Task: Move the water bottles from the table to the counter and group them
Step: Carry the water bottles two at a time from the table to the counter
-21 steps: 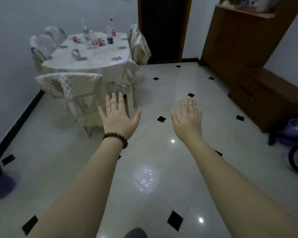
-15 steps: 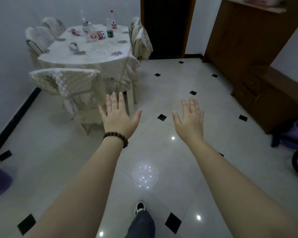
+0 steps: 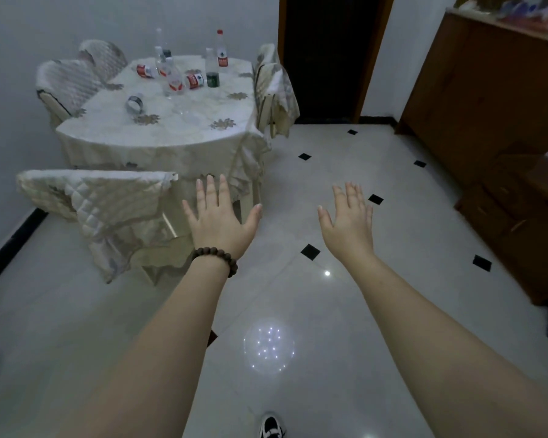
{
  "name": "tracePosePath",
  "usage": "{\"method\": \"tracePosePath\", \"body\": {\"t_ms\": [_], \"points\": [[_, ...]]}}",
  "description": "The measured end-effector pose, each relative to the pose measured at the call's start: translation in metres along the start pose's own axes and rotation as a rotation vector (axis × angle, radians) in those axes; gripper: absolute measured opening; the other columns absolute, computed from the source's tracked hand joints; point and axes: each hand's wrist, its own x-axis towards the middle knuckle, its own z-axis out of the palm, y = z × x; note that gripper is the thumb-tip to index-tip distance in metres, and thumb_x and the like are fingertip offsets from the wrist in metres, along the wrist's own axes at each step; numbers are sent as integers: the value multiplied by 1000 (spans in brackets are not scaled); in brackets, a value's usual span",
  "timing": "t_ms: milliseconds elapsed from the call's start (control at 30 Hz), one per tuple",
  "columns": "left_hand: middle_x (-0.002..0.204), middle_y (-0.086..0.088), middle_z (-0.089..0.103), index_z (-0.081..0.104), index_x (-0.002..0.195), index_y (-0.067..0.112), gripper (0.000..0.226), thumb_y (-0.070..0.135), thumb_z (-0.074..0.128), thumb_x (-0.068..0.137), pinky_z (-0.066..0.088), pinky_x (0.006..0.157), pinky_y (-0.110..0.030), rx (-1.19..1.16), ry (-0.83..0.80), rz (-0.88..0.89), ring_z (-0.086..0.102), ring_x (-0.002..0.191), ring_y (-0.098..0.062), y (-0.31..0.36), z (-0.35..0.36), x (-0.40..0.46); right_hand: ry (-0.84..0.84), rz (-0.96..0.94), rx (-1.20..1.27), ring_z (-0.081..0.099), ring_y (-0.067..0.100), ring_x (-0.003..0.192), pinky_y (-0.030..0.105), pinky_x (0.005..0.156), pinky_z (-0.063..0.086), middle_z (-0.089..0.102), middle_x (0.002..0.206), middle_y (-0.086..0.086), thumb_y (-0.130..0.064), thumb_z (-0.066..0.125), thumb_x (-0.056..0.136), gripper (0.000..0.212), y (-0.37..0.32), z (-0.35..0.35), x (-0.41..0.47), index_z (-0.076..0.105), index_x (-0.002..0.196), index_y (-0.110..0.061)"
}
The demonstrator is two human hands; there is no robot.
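Note:
Several clear water bottles stand or lie on the cloth-covered table point(image 3: 171, 134) at the upper left. A tall red-capped bottle point(image 3: 222, 55) and a green-labelled bottle point(image 3: 212, 72) stand upright near the far edge. Others, like the red-labelled one point(image 3: 194, 80), lie on their sides, and one more point(image 3: 134, 103) lies nearer the front. My left hand point(image 3: 219, 219), with a bead bracelet at the wrist, and my right hand point(image 3: 348, 219) are stretched out over the floor, palms down, fingers spread, holding nothing, well short of the table.
Covered chairs ring the table: one point(image 3: 92, 200) at its near side, two at the left, one point(image 3: 276, 86) at the right. A brown wooden cabinet with a counter top point(image 3: 500, 30) and a lower unit point(image 3: 519, 216) fill the right wall. A dark doorway point(image 3: 326, 55) is ahead.
The view has come closer to the table, which looks larger and sits lower in frame. Both hands stay open in the same pose. A shoe shows at the bottom edge.

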Motion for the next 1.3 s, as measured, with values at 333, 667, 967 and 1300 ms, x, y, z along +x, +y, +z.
{"method": "tracePosePath", "body": {"t_ms": [333, 667, 967, 1300], "points": [[160, -3, 3, 5, 152, 19, 87, 69, 30, 86, -5, 116, -51, 17, -11, -32, -8, 146, -19, 20, 53, 154, 9, -46, 14, -3, 17, 149, 44, 120, -4, 8, 161, 5, -43, 36, 99, 59, -6, 42, 169, 23, 150, -18], [160, -3, 4, 8, 152, 18, 85, 68, 31, 87, -3, 116, -53, 32, 6, -89, -7, 146, -19, 64, 141, 337, -8, -138, 23, -1, 19, 149, 46, 120, -2, 10, 161, 6, -42, 36, 99, 59, 25, 94, 386, 22, 150, -18], [160, -4, 2, 4, 152, 19, 84, 68, 28, 87, -4, 116, -51, 86, 35, -209, -7, 146, -20, 114, 190, 512, -81, -269, 60, -1, 19, 149, 47, 120, -2, 11, 161, 5, -40, 39, 98, 58, 22, 124, 590, 24, 150, -17], [160, -6, 2, 4, 152, 19, 85, 67, 32, 87, -3, 116, -52, 137, 30, -392, -8, 146, -22, 74, 240, 618, -194, -362, 107, 0, 19, 149, 45, 120, -4, 12, 161, 5, -41, 39, 98, 58, -14, 211, 725, 25, 150, -17]]}}
